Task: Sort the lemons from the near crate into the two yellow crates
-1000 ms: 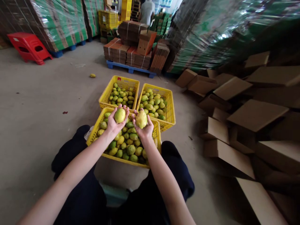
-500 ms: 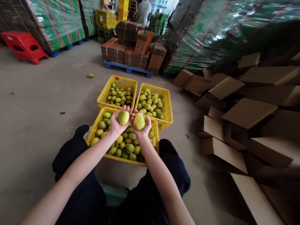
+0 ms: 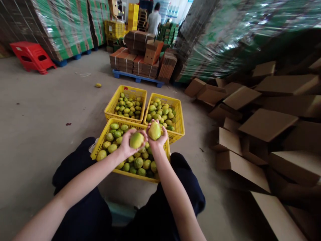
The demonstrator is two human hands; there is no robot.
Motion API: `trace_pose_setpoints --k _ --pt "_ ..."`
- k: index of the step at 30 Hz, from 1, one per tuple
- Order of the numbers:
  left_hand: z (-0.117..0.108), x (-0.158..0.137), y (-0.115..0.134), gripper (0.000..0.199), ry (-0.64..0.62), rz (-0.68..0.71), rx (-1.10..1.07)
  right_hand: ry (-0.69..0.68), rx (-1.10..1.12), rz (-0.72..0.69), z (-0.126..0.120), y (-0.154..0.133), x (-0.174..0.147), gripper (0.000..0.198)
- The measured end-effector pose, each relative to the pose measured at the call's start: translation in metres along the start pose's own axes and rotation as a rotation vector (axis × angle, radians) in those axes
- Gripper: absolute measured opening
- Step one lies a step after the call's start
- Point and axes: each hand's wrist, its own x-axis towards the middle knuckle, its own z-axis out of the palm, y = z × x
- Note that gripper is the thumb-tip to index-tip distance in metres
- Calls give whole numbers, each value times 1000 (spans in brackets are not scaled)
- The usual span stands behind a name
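Over the near yellow crate point(image 3: 101, 137), my left hand point(image 3: 127, 144) is closed round a green-yellow lemon point(image 3: 136, 140). Just to its right, my right hand point(image 3: 158, 140) cups a paler lemon point(image 3: 154, 131), palm up with the fingers curled around the far side. Many green and yellow lemons fill the near crate beneath both hands, and my forearms hide some of them. Two more yellow crates stand behind it: the back left crate point(image 3: 109, 108) and the back right crate point(image 3: 180, 117), each holding lemons of the same kind.
A single lemon point(image 3: 98, 85) lies on the floor. Cardboard boxes point(image 3: 268, 122) are heaped on the right. Flattened cartons point(image 3: 125, 60) sit on a blue pallet point(image 3: 137, 79). A red stool point(image 3: 32, 57) is at the left, and a person point(image 3: 153, 20) stands far back.
My left hand has come nearer to me and turned its lemon. My right hand has shifted slightly right with its lemon. The camera view has tilted up a little.
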Motion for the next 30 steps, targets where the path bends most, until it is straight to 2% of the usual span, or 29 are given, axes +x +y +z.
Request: trace_pose_setpoints --k 3,5,7,9,10,12,13,15,17,18,19,21,23,25,28,30 --pt "-21 -12 -45 27 -310 -515 477 49 59 -42 3 -18 1 30" --pt "-43 -22 -82 20 -466 -861 714 100 84 -57 3 -29 1 29" --pt "-62 -35 -110 15 -486 -1115 849 140 77 -71 2 -36 2 26" --pt "-69 -43 -117 11 -473 -1305 942 154 45 -75 1 -40 2 23" --pt "-67 -45 -109 12 -445 -1305 954 152 25 -74 1 -41 2 22" --pt "-52 -39 -73 13 -278 -1103 925 139 1 -67 1 -42 3 21" --pt "-43 -32 -47 13 -157 -942 871 133 2 -64 1 -43 3 21" --pt "-26 -16 10 23 152 -397 640 122 13 -62 0 -44 3 22" --pt "-20 -1 59 35 254 -168 580 109 3 -61 -2 -45 3 24" --pt "-23 3 75 37 407 -29 505 101 -18 -62 -4 -45 3 24" --pt "-28 5 85 37 551 65 440 93 -44 -62 -5 -45 3 25" --pt "-42 4 89 34 718 88 382 86 -92 -53 -6 -43 3 23" --pt "-54 -2 78 31 713 20 431 82 -140 -25 -7 -38 2 17" --pt "-61 -8 64 30 602 -47 576 45 -257 54 -8 -30 -1 15" --pt "-67 -14 53 34 418 -108 1010 -28 -495 239 -17 -13 -13 19" --pt "-75 -18 52 33 328 -114 1326 -48 -640 410 -31 3 -26 24"
